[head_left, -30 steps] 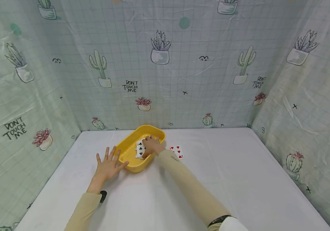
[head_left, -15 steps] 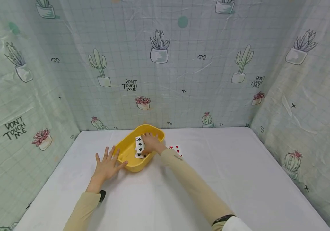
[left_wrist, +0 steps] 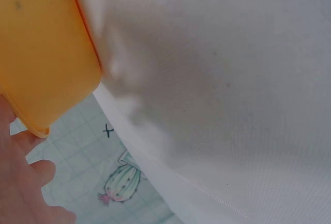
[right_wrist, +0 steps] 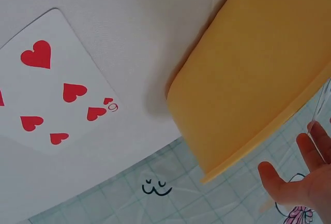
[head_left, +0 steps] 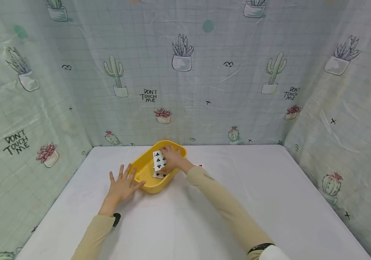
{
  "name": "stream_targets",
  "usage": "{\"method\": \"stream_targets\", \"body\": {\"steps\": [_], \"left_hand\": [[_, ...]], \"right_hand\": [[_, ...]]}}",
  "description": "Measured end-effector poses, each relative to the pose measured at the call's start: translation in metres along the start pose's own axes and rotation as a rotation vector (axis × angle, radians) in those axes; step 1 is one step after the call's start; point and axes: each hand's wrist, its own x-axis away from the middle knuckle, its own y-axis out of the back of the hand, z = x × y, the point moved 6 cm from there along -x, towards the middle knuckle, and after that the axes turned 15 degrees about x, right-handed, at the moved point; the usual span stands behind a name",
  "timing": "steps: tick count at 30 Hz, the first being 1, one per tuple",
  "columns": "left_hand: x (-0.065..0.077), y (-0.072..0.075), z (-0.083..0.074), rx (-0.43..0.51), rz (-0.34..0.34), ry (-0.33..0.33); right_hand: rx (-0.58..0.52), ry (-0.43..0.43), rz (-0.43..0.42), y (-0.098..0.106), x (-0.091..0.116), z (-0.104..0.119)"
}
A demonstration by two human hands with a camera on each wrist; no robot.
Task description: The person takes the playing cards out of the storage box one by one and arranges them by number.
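In the head view, a yellow plastic tray [head_left: 154,188] lies slantwise on the white table. My left hand [head_left: 119,188] has its fingers spread, with fingertips and thumb at the tray's near-left rim. Over the tray's inside, my right hand [head_left: 173,160] pinches a clubs playing card [head_left: 158,160], tilted face toward me. Below it another playing card [head_left: 159,175] shows on the tray floor, partly covered. The right wrist view catches the held card's thin edge [right_wrist: 321,100] at the fingertips, beyond the tray wall [right_wrist: 248,79].
To the tray's right, a six of hearts [right_wrist: 72,74] lies face up on the table, mostly hidden behind the right sleeve [head_left: 224,202] in the head view. A cactus-print cloth [head_left: 205,83] hangs along the table's back edge and both sides.
My right hand has lifted a little, and the clubs card has tilted up off the card beneath. The right forearm now covers more of the six of hearts. My left hand stays put.
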Motion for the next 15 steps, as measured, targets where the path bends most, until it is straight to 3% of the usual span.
{"method": "stream_targets", "body": {"steps": [7,15], "left_hand": [[-0.006,-0.001,-0.004,0.0,-0.001,-0.012],[-0.002,-0.001,-0.002,0.003,0.01,0.003]], "right_hand": [[0.0,0.005,-0.039,0.007,0.012,-0.016],[0.04,0.034,-0.057,0.012,0.029,-0.017]]}}
